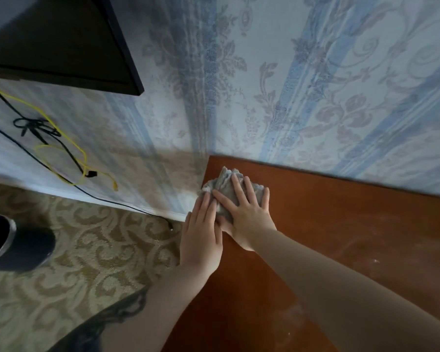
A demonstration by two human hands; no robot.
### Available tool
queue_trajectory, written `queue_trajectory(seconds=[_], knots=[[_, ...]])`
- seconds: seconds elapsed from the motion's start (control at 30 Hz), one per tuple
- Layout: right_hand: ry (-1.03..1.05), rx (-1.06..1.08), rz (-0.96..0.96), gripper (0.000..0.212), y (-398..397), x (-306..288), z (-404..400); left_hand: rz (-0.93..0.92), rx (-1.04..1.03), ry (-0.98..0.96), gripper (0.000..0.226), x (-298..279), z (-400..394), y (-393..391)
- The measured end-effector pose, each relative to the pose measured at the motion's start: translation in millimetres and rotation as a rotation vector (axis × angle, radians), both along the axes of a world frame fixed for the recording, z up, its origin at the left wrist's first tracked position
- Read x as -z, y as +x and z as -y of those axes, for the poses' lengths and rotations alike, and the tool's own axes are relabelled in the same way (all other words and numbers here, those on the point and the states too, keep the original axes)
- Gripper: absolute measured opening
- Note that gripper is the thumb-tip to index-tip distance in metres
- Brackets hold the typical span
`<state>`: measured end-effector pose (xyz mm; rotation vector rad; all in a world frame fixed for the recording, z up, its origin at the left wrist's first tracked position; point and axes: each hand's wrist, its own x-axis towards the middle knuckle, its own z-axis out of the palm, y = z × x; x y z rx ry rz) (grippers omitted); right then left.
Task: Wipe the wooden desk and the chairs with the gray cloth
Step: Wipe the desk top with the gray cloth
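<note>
Gray cloth [226, 189] bunched and nubby, mid-frame on the far left corner of the reddish-brown wooden counter [341, 237]. My right hand [244, 212] is flat on it, fingers spread; my left hand [201, 232] is flat too, fingertips touching the cloth's edge. Counter dusty, streaked.

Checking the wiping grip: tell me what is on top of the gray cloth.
Both hands lie flat on the gray cloth: right hand over its middle, left hand at its left edge. The cloth beneath the palms is hidden.
</note>
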<state>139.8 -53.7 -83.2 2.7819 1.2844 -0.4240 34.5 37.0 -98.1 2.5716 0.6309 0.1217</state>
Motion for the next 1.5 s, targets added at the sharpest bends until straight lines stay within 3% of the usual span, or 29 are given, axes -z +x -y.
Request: queue_trajectory(seconds=[0.1,0.23,0.3,0.4,0.5,0.57,0.67,0.77,0.87,1.0,1.1,1.2,1.3,1.43,1.5], knots=[[0.002,0.035,0.02,0.061,25.2,0.7,-3.9,0.018,-0.009,-0.001,0.054,8.1,-0.5,-1.0],[0.078,0.444,0.045,0.062,28.2,6.8,18.7,0.005,-0.074,0.089,0.053,14.2,-2.0,-5.9],[0.06,0.539,0.062,0.064,5.0,6.3,23.8,-0.035,-0.094,0.13,0.057,13.2,-0.7,-8.3],[0.08,0.384,0.07,0.065,-17.0,4.2,6.0,-0.074,-0.088,0.143,0.06,14.2,1.5,-6.7],[0.081,0.1,0.05,0.06,14.2,3.4,-16.8,-0.083,-0.079,0.168,0.061,15.0,3.1,-3.6],[0.055,0.025,0.017,0.058,46.1,1.0,-23.4,-0.079,-0.085,0.182,0.059,13.7,3.9,-3.8],[0.094,0.225,0.027,0.055,64.8,1.7,-20.5,-0.063,-0.099,0.167,0.057,14.7,4.3,-4.3],[0.141,0.436,0.017,0.055,19.5,1.4,-24.8,-0.065,-0.088,0.163,0.059,14.7,3.3,-5.5],[0.124,0.243,-0.022,0.056,-15.7,0.4,-35.8,-0.06,-0.082,0.129,0.063,15.5,3.3,-4.6],[0.095,-0.043,-0.037,0.058,42.8,-0.5,-31.6,-0.069,-0.103,0.113,0.06,16.7,3.0,-3.6],[0.099,0.205,0.039,0.056,49.5,2.3,-17.5,-0.052,-0.105,0.142,0.058,15.3,4.2,-4.9],[0.109,0.374,0.038,0.059,0.9,0.4,-19.9,-0.047,-0.108,0.147,0.057,16.2,3.5,-5.1],[0.091,0.287,-0.065,0.062,-22.2,-4.1,-32.3,-0.046,-0.08,0.146,0.063,18.2,2.4,-5.2],[0.097,-0.035,-0.095,0.058,23.7,-5.3,-38.7,-0.052,-0.134,0.144,0.058,15.9,3.6,-3.2],[0.128,0.048,-0.091,0.058,42.6,-2.1,-28.2,-0.062,-0.121,0.166,0.059,14.6,4.3,-2.7]])
